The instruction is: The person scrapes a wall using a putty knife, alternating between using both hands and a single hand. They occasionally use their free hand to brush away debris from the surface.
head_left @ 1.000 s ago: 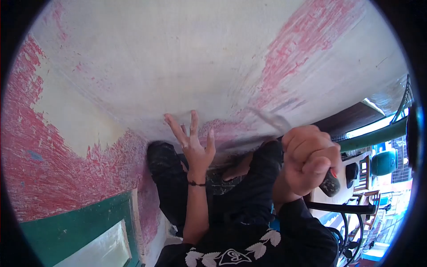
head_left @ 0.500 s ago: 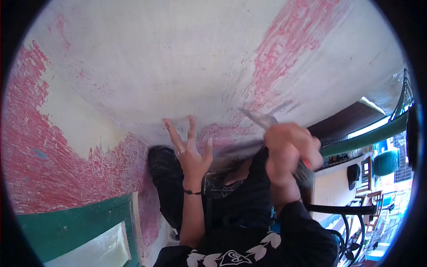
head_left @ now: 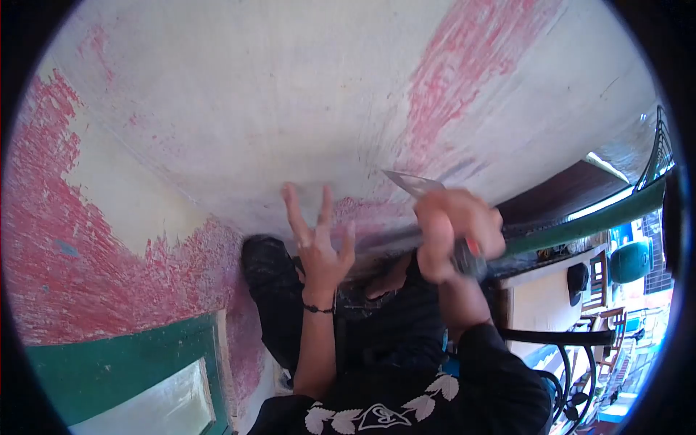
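Observation:
My right hand [head_left: 455, 235] is wrapped round the dark handle of a putty knife [head_left: 417, 184], which has a touch of red on it. The metal blade points up and left, its tip close over the wall [head_left: 290, 94] near the lower end of a pink scraped streak [head_left: 460, 69]. My left hand [head_left: 321, 250] is raised with its fingers apart and nothing in it, fingertips close to the whitish surface. A dark bracelet circles that wrist. Between the two hands runs a small pink patch [head_left: 370, 211] low on the wall.
Rough pink scraped wall [head_left: 123, 268] spreads on the left, above a green frame [head_left: 130, 362] with a pane. My legs [head_left: 272, 290] are folded against the wall's foot. At right are a green rail [head_left: 587, 221], a black metal armrest [head_left: 558, 339] and several chairs.
My right hand has shifted left with the putty knife. My left hand has also moved a little, to the right, its fingers still spread.

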{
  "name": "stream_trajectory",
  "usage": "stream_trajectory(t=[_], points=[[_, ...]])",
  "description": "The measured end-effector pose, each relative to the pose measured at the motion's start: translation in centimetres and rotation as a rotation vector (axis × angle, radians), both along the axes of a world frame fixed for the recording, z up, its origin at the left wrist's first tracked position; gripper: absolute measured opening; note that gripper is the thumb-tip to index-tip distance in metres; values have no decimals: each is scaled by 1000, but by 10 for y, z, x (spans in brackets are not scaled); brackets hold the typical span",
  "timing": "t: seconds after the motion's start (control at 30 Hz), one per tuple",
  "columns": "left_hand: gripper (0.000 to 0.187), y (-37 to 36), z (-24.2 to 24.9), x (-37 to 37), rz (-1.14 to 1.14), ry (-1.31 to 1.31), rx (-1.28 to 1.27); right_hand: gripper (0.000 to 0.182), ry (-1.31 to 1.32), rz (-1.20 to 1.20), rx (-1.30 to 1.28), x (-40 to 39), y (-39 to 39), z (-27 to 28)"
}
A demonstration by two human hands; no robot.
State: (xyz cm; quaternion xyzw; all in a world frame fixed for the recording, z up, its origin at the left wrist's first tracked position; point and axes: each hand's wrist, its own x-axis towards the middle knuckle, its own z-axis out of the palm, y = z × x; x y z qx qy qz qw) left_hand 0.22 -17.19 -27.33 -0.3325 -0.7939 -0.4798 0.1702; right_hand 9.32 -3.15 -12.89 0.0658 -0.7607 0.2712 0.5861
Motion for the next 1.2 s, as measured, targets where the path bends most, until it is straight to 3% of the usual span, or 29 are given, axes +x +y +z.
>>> stream_trajectory(t=[0.07, 0.23, 0.33, 0.43, 0.53, 0.57, 0.67, 0.73, 0.83, 0.9, 1.0, 1.03, 1.1, 1.2], points=[[73, 5, -6, 5, -50, 5, -43, 20, 119, 341, -146, 17, -8, 9], [78, 10, -23, 9, 8, 46, -217, 31, 21, 85, -90, -3, 5, -7], [78, 12, -22, -1, 16, 88, -204, 21, 97, 392, -143, 22, -2, 6], [78, 10, -21, 5, 18, 63, -208, 27, 46, 133, -26, 3, 2, 3], [78, 5, -18, 8, 1, 56, -225, 24, 27, 112, -46, 4, 2, 1], [79, 6, -15, 5, 5, 55, -228, 21, 51, 249, -100, 16, -2, 8], [79, 3, -13, 6, -1, 47, -253, 20, 111, 284, -150, 16, -10, 5], [78, 4, -13, 6, -5, 56, -212, 26, 21, -33, 53, -5, 1, -4], [77, 2, -14, 6, -11, 53, -218, 23, 57, 156, -72, 8, -6, -4], [77, 2, -13, 5, -3, 36, -222, 19, 139, 417, -188, 21, -12, 2], [78, 0, -12, 9, -15, 21, -216, 25, 172, 67, 19, -4, -2, -11], [78, 0, -11, 10, -17, 20, -213, 24, 88, 176, -95, 1, -2, -8], [78, 3, -10, 6, -21, 23, -193, 19, 191, 247, -160, 13, -6, -2], [77, 3, -10, 7, -28, 14, -169, 17, 169, 266, -167, 28, -11, 6]])
